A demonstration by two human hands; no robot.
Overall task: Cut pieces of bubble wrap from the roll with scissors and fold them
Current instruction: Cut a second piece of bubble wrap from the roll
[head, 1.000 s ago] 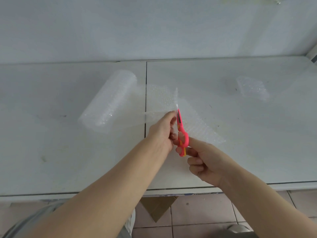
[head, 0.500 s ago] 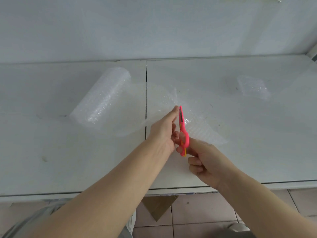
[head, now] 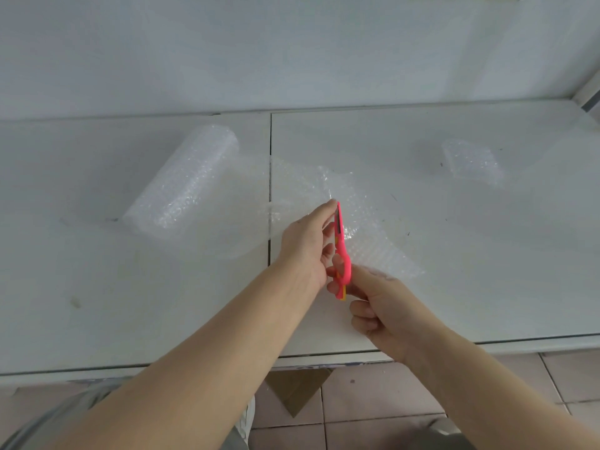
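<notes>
— Cutting across the unrolled bubble wrap sheet [head: 328, 186] is the step in hand, I'd say. The sheet lies on the bench [head: 454, 271], lifted a little where the left hand [head: 306, 245] pinches it, right against the scissors [head: 341, 251].

— And the right hand [head: 383, 306]?

— Closed around the pink handles, just behind the left hand. The blades point away from the person and look nearly together, with wrap between them, as far as I can tell.

— How would you do it well?

— Keep the left hand's pinch tight so the film stays taut beside the blade; slack wrap tends to fold and jam rather than shear. Fingers sit very near the blade, so I'd keep them to its left, never ahead of the tip. Aim straight for the far edge, with long strokes.

— Where's the roll [head: 185, 180]?

— Left of and beyond the left hand, on its side, joined to the sheet. It could roll if tugged, so pull gently.

— Anything finished?

— One small folded piece [head: 472, 165] lies well beyond the right hand, far right on the bench.
</notes>
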